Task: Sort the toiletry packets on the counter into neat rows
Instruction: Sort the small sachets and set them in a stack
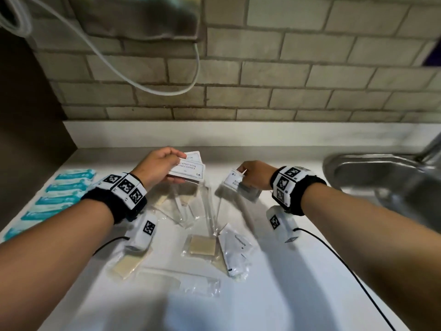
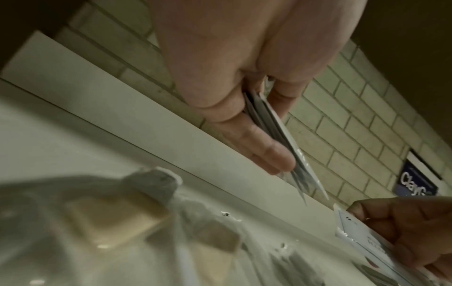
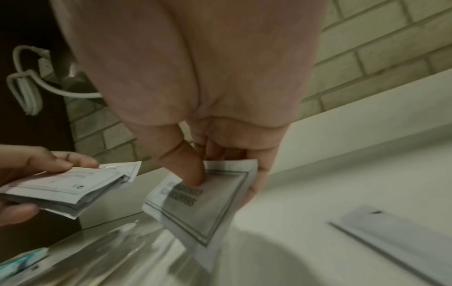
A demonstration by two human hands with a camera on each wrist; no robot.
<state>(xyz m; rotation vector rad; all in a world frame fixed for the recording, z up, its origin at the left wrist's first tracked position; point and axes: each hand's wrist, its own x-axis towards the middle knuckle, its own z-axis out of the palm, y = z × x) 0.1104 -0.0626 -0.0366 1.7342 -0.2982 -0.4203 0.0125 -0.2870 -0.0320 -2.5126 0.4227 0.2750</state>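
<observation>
Left hand: your left hand (image 1: 158,167) is raised above the white counter (image 1: 262,295), thumb on top and fingers beneath, pinching a small stack of white shampoo sachets (image 1: 188,169).
Right hand: your right hand (image 1: 254,174), left of the steel sink (image 1: 381,177), pinches a single white sachet (image 1: 232,181) between thumb and fingers; it hangs tilted, one corner pointing down.
Gap: the stack and the single sachet are near each other but not touching.
Row: teal packets (image 1: 57,199) lie side by side in a line at the counter edge far left of the sink.
Loose pile: left of the sink, under your hands, lie clear-wrapped items, blurred.
Nearer you: two wrapped soap bars (image 1: 200,246), a white toothpaste sachet (image 1: 235,249) and a clear packet (image 1: 181,279).
Wall: tan tiles (image 1: 286,68) rise behind the sink.
</observation>
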